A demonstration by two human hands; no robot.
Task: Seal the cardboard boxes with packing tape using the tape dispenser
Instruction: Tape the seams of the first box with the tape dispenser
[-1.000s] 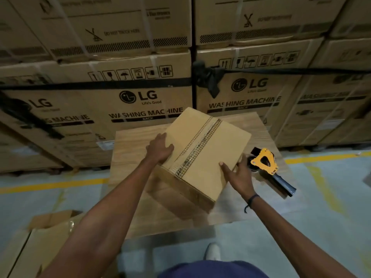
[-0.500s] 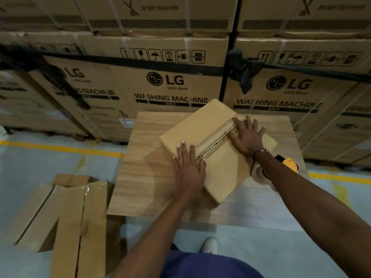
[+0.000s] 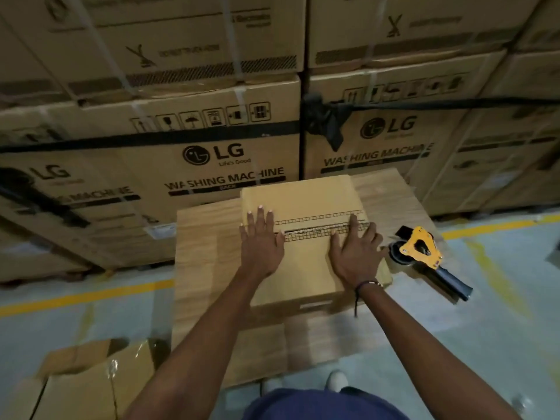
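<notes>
The right hand (image 3: 353, 256) hides the cardboard box's (image 3: 306, 204) near right corner; upper washing-machine cartons' (image 3: 181, 40) print blurs.

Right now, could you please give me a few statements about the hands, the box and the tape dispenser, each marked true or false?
1. Both hands lie flat on top of the box. True: the left hand and right hand press near the printed tape strip.
2. The right hand holds the tape dispenser. False: it lies untouched on the table, right of the box.
3. The dispenser has a yellow frame and a dark handle. True.
4. The box stands on the floor. False: it stands on the table.
</notes>
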